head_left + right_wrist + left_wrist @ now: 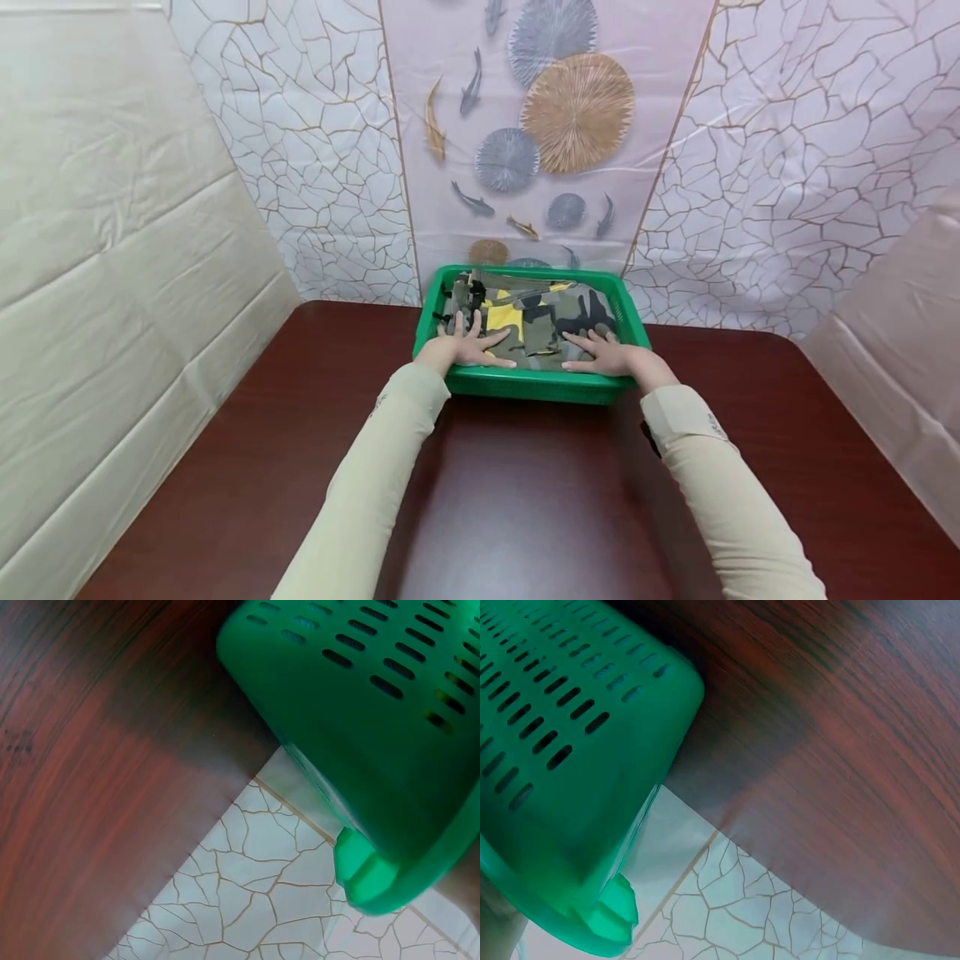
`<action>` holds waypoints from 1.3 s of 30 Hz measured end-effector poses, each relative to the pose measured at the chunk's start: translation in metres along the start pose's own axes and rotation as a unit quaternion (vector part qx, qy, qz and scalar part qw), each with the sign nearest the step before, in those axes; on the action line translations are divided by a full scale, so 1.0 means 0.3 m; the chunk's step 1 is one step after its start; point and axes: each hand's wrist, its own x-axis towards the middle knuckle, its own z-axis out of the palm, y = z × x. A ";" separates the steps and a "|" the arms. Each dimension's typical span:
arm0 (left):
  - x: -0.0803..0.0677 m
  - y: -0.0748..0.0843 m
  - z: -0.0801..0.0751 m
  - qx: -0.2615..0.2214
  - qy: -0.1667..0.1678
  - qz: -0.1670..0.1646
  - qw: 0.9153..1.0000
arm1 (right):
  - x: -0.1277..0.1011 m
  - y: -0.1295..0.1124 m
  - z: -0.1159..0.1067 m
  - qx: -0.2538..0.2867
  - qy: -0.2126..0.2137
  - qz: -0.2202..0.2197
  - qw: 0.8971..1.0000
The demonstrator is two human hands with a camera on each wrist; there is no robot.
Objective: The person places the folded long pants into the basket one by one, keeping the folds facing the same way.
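Observation:
A green slotted plastic basket [525, 384] stands at the far middle of a dark wooden table [517, 500], against the wall. A folded camouflage cloth [551, 321] with yellow patches lies inside it. My left hand [467, 345] lies flat on the cloth's near left part, fingers straight and spread. My right hand [600, 353] lies flat on the near right part, fingers straight. Both wrist views show only the basket's outer wall [551, 742] [375, 697], the table and the wall; neither hand appears there.
A patterned wall covering [525, 125] with fish and discs rises right behind the basket. Padded cream panels [112, 275] close off the left side, and another stands at the right [900, 350]. Bare tabletop stretches to both sides of the basket and in front of it.

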 end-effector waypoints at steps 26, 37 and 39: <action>0.030 0.016 -0.005 -0.031 0.025 0.016 0.999 | -0.030 0.049 -0.027 0.072 0.012 -0.039 0.997; -0.016 0.023 -0.034 -0.008 0.118 0.018 0.993 | -0.069 0.064 -0.062 0.096 0.094 -0.086 0.987; -0.031 0.017 -0.039 0.008 0.154 0.023 0.988 | -0.091 0.076 -0.073 0.102 0.123 -0.091 0.983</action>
